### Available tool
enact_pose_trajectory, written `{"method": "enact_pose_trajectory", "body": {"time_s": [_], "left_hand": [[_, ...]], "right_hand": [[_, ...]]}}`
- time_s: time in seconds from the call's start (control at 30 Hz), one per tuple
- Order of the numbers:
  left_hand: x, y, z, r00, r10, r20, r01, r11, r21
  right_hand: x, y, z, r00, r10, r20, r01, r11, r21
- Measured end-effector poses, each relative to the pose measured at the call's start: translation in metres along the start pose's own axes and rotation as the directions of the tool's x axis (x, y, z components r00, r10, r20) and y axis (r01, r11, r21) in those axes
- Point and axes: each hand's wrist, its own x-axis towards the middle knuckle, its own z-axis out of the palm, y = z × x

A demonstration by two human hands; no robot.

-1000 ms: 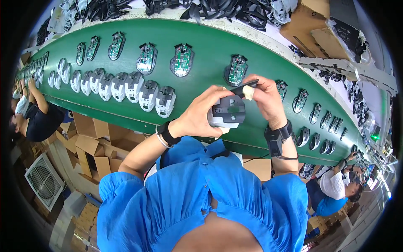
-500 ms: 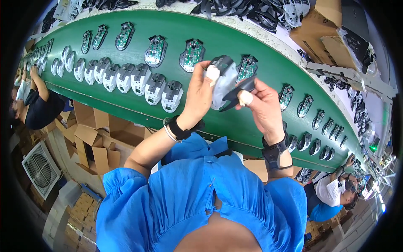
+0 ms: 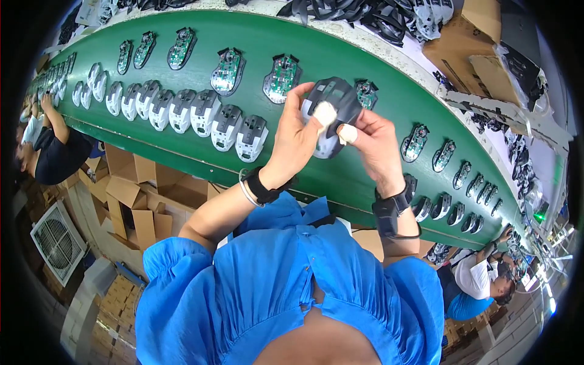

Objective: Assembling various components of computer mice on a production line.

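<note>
Above the belt, my left hand (image 3: 293, 139) is closed on a grey computer mouse shell (image 3: 326, 148), its taped thumb over the top. From the other side my right hand (image 3: 378, 147) pinches a black curved cover piece (image 3: 340, 97) against that shell. The cover lies over much of the shell, so whether it is fully seated cannot be seen. White wrappings are on both thumbs. Just behind the hands sits a mouse base with a green circuit board (image 3: 367, 94), partly hidden by them.
A row of grey-and-black mouse shells (image 3: 205, 114) stands on the green belt (image 3: 340, 48) to the left. Bases with circuit boards (image 3: 227, 72) lie along its far side. Black parts (image 3: 371, 18) and a cardboard box (image 3: 462, 55) are beyond it. Co-workers sit at both ends.
My right hand has brought the black cover from beside the shell onto its top. The shell has turned slightly, and both hands are closer together.
</note>
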Motion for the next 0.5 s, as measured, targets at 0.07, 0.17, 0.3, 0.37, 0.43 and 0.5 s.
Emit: {"method": "enact_pose_trajectory", "body": {"time_s": [0.07,0.17,0.3,0.37,0.43,0.5], "left_hand": [[-0.004,0.016,-0.002,0.984,-0.143,0.109,0.15,0.987,-0.052],[-0.009,0.026,-0.006,0.925,-0.283,0.255,0.323,0.937,-0.131],[-0.009,0.028,-0.012,0.907,-0.296,0.299,0.297,0.954,0.043],[-0.002,0.025,-0.013,0.894,-0.268,0.359,0.306,0.951,-0.051],[0.003,0.03,-0.018,0.876,-0.238,0.42,0.306,0.947,-0.102],[0.003,0.048,-0.02,0.786,-0.354,0.507,0.466,0.878,-0.109]], "right_hand": [[-0.004,0.001,0.01,1.0,-0.019,0.008,0.013,0.876,0.483],[-0.001,0.006,0.01,0.998,0.002,-0.067,0.036,0.825,0.565],[-0.008,0.001,0.012,0.994,-0.067,-0.091,0.105,0.844,0.526],[-0.007,0.002,0.011,0.989,-0.118,-0.09,0.146,0.872,0.468],[-0.007,-0.001,0.01,0.982,-0.17,-0.087,0.191,0.894,0.405],[-0.012,-0.009,0.012,0.983,-0.156,-0.101,0.183,0.898,0.4]]}}
